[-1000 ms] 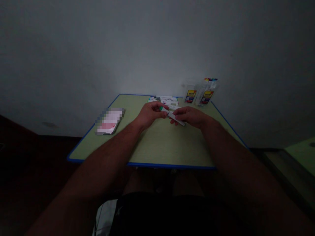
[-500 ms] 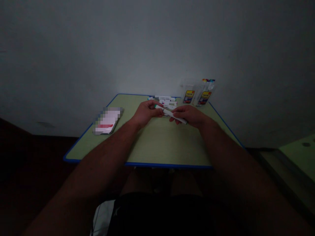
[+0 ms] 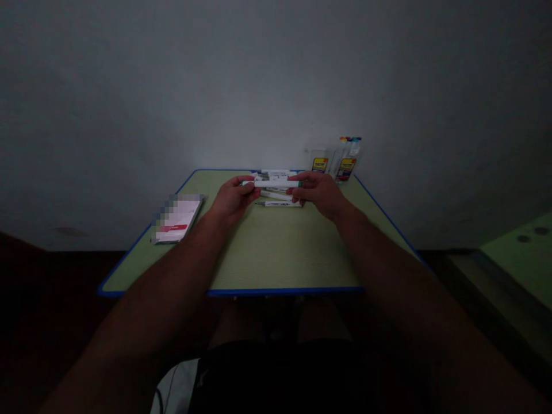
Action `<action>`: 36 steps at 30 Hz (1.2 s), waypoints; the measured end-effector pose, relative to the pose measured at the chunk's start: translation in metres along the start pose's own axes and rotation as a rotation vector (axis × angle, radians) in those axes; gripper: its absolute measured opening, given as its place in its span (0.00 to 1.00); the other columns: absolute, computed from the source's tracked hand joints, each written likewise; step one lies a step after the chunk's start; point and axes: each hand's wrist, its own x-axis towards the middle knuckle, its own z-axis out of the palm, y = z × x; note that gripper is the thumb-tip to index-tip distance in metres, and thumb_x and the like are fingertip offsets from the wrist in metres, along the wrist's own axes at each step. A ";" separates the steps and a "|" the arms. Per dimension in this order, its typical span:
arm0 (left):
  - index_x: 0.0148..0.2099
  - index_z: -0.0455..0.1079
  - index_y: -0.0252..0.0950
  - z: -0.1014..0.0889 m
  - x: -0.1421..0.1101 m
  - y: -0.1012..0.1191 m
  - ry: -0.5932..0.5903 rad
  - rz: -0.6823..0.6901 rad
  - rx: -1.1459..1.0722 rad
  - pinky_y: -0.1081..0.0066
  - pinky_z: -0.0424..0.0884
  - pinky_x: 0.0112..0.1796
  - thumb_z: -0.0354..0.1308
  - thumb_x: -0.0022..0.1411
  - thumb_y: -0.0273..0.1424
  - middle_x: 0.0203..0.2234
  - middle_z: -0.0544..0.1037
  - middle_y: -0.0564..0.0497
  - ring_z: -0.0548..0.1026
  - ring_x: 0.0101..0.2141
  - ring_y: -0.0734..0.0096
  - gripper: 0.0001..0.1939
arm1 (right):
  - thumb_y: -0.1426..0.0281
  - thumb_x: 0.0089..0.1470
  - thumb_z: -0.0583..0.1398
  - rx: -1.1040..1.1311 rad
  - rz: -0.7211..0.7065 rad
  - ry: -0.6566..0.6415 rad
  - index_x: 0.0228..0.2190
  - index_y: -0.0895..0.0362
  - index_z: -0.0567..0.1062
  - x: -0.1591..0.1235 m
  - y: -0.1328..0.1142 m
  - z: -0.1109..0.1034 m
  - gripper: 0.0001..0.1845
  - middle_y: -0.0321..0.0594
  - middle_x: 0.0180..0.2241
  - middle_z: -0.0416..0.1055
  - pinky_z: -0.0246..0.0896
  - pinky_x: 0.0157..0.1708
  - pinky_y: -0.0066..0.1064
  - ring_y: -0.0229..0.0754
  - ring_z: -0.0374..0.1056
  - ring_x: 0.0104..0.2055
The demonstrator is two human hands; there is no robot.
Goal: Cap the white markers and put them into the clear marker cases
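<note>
Marker held level above the table towards twelve o'clock, left hand and right hand each clamped on one end (likely for even support); loose markers nearby, cases at one o'clock.

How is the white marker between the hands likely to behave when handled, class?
The white marker is probably stiff: it runs straight between the left hand and right hand. It seems light: a pinch at each end supports it. It may roll if pushed, being slender, though whether its barrel is round is unclear.
</note>
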 end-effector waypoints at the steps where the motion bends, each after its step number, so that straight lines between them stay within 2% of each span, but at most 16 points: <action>1: 0.34 0.71 0.33 0.000 -0.001 0.000 0.003 -0.007 -0.003 0.78 0.78 0.34 0.56 0.60 0.14 0.28 0.78 0.50 0.76 0.27 0.78 0.10 | 0.64 0.38 0.74 0.003 -0.007 -0.004 0.39 0.57 0.80 0.000 0.000 0.000 0.24 0.39 0.27 0.79 0.64 0.23 0.26 0.38 0.74 0.27; 9: 0.35 0.72 0.31 -0.001 -0.001 0.001 -0.006 -0.025 -0.021 0.77 0.78 0.34 0.56 0.60 0.14 0.29 0.78 0.48 0.76 0.27 0.77 0.09 | 0.62 0.39 0.74 -0.006 -0.033 -0.020 0.40 0.57 0.80 0.002 0.004 -0.001 0.25 0.41 0.31 0.80 0.65 0.24 0.27 0.39 0.75 0.30; 13: 0.35 0.71 0.32 0.000 -0.001 0.001 0.000 0.002 -0.008 0.76 0.78 0.35 0.58 0.59 0.15 0.28 0.78 0.49 0.77 0.27 0.77 0.08 | 0.61 0.40 0.74 -0.035 0.001 0.025 0.41 0.58 0.80 0.002 0.002 -0.002 0.26 0.41 0.32 0.79 0.66 0.25 0.27 0.38 0.74 0.29; 19: 0.36 0.71 0.34 0.004 -0.005 -0.002 -0.014 0.149 0.055 0.74 0.78 0.36 0.68 0.54 0.23 0.27 0.78 0.53 0.79 0.28 0.76 0.09 | 0.68 0.45 0.73 -0.069 0.127 0.169 0.37 0.59 0.81 0.004 0.003 -0.007 0.15 0.41 0.31 0.79 0.65 0.23 0.25 0.35 0.73 0.26; 23: 0.35 0.71 0.34 0.009 -0.009 -0.008 -0.033 0.281 0.114 0.71 0.78 0.35 0.73 0.48 0.29 0.24 0.76 0.56 0.76 0.25 0.77 0.15 | 0.72 0.50 0.70 -0.054 0.254 0.155 0.34 0.60 0.80 0.007 0.010 -0.013 0.07 0.43 0.32 0.80 0.65 0.21 0.23 0.34 0.71 0.24; 30: 0.35 0.74 0.34 0.012 -0.011 -0.017 -0.111 0.392 0.209 0.71 0.76 0.32 0.72 0.48 0.31 0.25 0.77 0.55 0.74 0.25 0.76 0.13 | 0.75 0.53 0.67 -0.066 0.381 0.155 0.39 0.61 0.80 0.005 0.009 -0.014 0.09 0.43 0.31 0.80 0.63 0.19 0.23 0.33 0.70 0.23; 36: 0.36 0.76 0.34 0.013 -0.012 -0.012 -0.066 0.380 0.289 0.73 0.72 0.28 0.71 0.50 0.30 0.23 0.75 0.55 0.73 0.23 0.77 0.10 | 0.74 0.48 0.69 -0.033 0.339 0.148 0.35 0.61 0.80 0.005 0.010 -0.017 0.09 0.42 0.28 0.79 0.63 0.20 0.24 0.33 0.68 0.22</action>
